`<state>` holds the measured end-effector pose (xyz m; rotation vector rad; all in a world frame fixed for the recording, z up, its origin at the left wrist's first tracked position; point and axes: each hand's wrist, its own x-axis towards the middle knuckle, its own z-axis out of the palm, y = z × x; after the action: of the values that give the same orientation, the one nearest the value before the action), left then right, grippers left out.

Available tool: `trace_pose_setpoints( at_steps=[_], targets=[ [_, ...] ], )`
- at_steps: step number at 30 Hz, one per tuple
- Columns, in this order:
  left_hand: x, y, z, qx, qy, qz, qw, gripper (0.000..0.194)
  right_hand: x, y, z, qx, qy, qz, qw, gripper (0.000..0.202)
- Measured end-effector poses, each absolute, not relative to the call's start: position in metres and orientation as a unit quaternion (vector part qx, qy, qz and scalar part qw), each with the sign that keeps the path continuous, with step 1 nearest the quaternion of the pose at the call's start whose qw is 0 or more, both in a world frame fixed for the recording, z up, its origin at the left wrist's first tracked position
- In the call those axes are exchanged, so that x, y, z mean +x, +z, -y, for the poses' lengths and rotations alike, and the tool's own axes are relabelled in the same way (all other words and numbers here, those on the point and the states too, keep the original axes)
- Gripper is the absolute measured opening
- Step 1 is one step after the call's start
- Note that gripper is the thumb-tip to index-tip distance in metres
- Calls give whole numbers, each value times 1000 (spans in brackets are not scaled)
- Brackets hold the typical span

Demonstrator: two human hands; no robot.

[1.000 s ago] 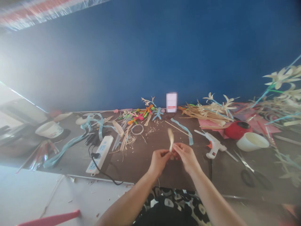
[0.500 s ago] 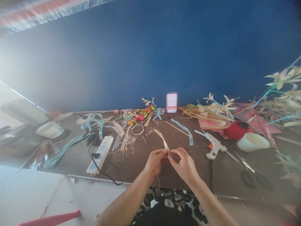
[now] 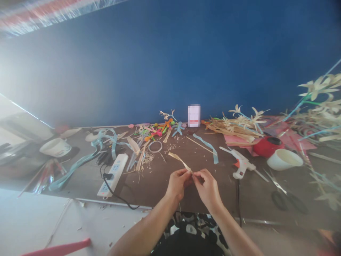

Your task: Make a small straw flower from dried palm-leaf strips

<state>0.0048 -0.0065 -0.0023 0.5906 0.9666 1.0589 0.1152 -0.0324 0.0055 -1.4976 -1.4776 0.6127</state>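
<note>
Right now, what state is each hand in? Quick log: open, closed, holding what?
Left hand: closed, pinching a pale strip.
Right hand: closed, fingertips pinched on the same strip's near end.

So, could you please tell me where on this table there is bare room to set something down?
Bare room shows between the power strip and the left hand, and between the glue gun cord and the scissors. It is crowded at the back, with colourful pieces and straw-coloured strips.
</note>
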Motion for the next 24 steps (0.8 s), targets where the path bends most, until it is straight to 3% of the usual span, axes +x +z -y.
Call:
trace_pose_setpoints(
  at_steps=[7, 24],
  targets=[
    [7, 3, 8, 271, 491, -443, 700, 29, 116, 5, 32, -617, 338, 518, 486, 28],
    [6, 11, 12, 278, 488, -450, 694, 27, 122, -1, 28, -592, 405, 481, 505, 29]
  ],
)
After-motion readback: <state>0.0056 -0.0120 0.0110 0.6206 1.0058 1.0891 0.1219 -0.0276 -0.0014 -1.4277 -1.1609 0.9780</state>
